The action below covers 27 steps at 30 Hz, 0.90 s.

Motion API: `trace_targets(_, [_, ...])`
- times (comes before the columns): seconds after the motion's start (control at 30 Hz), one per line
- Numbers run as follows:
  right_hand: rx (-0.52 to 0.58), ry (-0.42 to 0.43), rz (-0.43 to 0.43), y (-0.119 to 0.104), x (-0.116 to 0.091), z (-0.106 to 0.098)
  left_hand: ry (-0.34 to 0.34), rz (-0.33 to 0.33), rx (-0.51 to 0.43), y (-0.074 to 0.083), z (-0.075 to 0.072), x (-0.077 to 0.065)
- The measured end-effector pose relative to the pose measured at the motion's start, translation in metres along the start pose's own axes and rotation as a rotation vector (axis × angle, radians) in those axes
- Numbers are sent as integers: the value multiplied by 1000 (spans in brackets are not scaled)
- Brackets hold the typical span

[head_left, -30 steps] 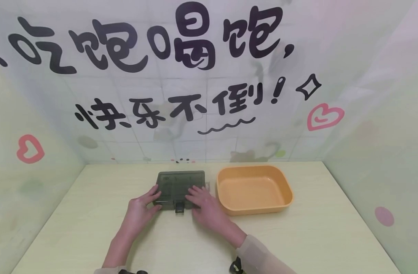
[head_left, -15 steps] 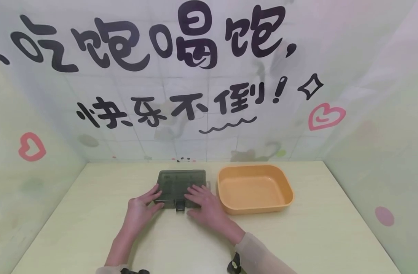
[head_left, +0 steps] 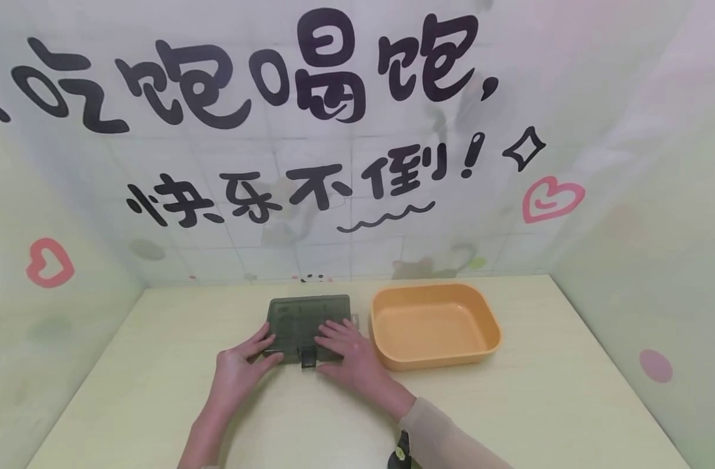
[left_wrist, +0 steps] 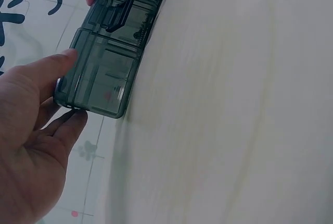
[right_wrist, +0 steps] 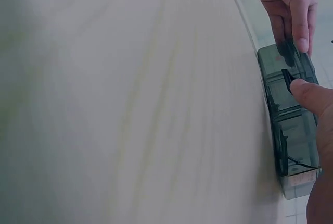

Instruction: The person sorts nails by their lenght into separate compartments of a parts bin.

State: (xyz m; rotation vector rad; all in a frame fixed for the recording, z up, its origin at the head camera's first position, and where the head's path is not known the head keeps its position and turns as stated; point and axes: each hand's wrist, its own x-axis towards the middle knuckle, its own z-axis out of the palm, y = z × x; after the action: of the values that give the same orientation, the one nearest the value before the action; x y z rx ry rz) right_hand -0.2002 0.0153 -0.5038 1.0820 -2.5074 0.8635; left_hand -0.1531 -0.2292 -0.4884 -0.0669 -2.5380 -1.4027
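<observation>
A dark green see-through plastic storage box (head_left: 301, 316) with a black front latch (head_left: 308, 357) lies closed on the table, toward the back. At its left end my left hand (head_left: 240, 371) grips the corner, thumb along the front edge and fingers at the side. My right hand (head_left: 360, 365) spreads its fingers over the right part of the lid, with the thumb at the front beside the latch. In the right wrist view that thumb (right_wrist: 312, 96) meets the latch's end. Through the box wall (left_wrist: 101, 73), the left wrist view shows compartments and small dark parts inside.
An orange rectangular tray (head_left: 434, 362) stands just right of the box, close to my right hand. Behind the table (head_left: 310, 423) rises a printed white wall (head_left: 310, 254) with black lettering, and side walls flank it.
Both thumbs have slid inward along the box's front edge, the right one up to the latch. The box stays in place; the head view has tilted slightly.
</observation>
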Motion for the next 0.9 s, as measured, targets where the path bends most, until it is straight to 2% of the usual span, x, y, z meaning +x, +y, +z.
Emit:
trace_targets(0.17, [60, 85, -71, 4, -2, 4, 5, -13, -9, 0, 1, -1])
trace_targets(0.27, [53, 116, -106, 5, -2, 6, 1, -12, 10, 1, 1, -1])
trace_targets(0.57, [-20, 143, -144, 6, -1, 7, -17, 14, 32, 4, 0, -1])
trace_targets(0.9, [-97, 183, -226, 9, -1, 9, -29, -7, 43, 5, -1, 0])
